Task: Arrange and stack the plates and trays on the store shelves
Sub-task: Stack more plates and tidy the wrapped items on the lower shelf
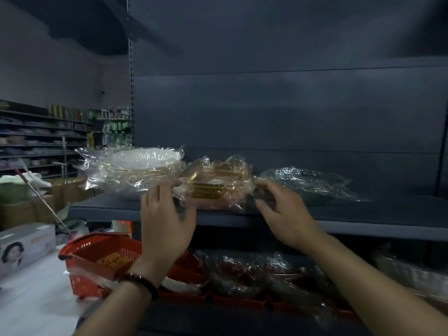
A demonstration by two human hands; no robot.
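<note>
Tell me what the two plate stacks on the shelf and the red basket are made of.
White plate stack: likely glazed ceramic or glass, glossy, gold-edged, under crinkled clear plastic wrap. Gold-banded plate stack: probably similar glossy ware, same wrap. Red basket: moulded plastic, by its slotted walls.

Plate stacks on shelf

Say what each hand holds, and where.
Right hand seems to pinch the wrap at the right edge of the gold plate stack; left hand only touches its left side.
</note>
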